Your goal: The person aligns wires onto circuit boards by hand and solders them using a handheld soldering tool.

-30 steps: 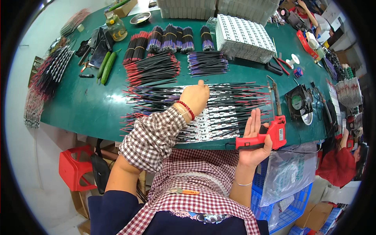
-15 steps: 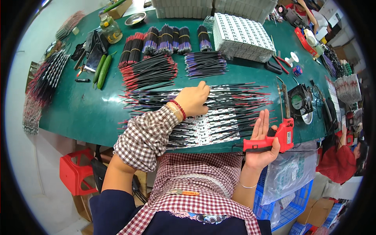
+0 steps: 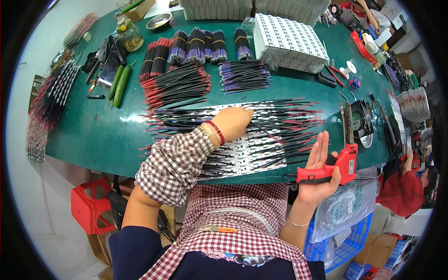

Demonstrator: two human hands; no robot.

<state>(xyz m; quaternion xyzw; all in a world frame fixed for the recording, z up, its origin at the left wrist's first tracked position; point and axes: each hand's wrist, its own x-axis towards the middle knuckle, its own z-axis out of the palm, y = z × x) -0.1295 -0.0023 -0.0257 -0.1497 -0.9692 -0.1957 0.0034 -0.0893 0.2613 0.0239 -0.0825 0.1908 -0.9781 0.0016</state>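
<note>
Upturned right hand holds soldering gun — fingers extended.

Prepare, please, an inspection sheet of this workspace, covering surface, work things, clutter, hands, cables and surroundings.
Surface: glossy green tabletop, reflecting light.
Work things: white rectangular circuit-board sheet with thin black wires, many red-ended, lying across it.
Clutter: two long green cucumbers, round silvery metal dish.
Hands: left hand, fingers bunched over the sheet, grip on any wire unclear; right hand holds red plastic soldering gun, fingers extended.
Cables: thin black cables beside black square fan.
Surroundings: red plastic stool, blue plastic basket, both below tabletop level.
</note>
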